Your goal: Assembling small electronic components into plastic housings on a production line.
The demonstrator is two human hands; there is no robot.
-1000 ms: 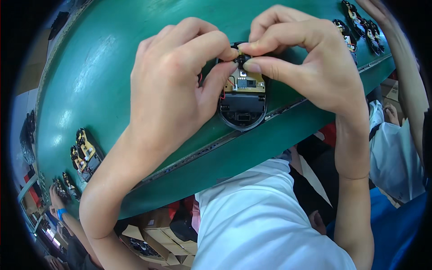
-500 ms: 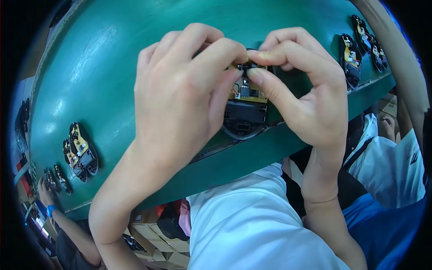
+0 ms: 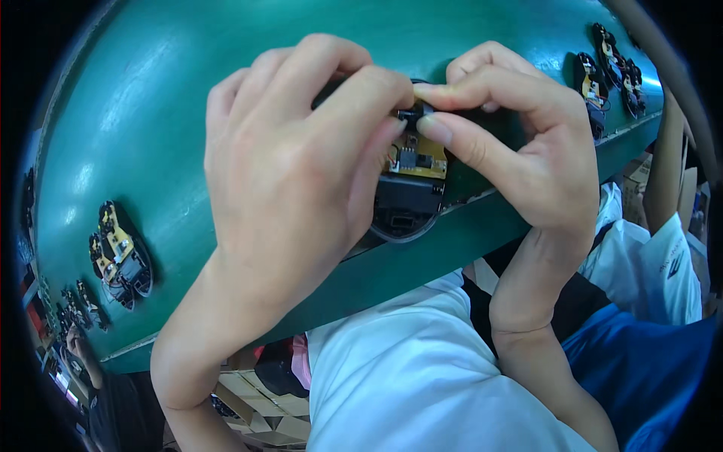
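- Left hand [image 3: 290,143]: thumb and forefinger narrow, their tips on a small black part [image 3: 410,117]; the other fingers curl above, and the back of the hand faces up.
- Right hand [image 3: 535,151]: thumb and forefinger also narrow, on the same part from the right; the 2 hands hold it between their tips, which nearly meet.
- The part sits at the far end of an open mouse [image 3: 407,200], which lies on the green table [image 3: 173,113] at its near edge, its rounded end toward the person. The left hand covers much of its left side.
- In the mouse, a tan board [image 3: 431,166] with a black chip shows just below the part; nearer the person is a black bay.
- Left on the table: 2 open mice [image 3: 124,260] side by side, touching or nearly so, with 2 or more small ones [image 3: 83,305] beyond.
- Right on the table: 3 more mice [image 3: 591,87] close together, boards showing.
- A co-worker's hand [image 3: 74,341] is at the table's left end; another co-worker's white sleeve [image 3: 674,260] shows at right.
- Below the table: open cartons [image 3: 263,403], beside the person's white shirt [image 3: 392,369].
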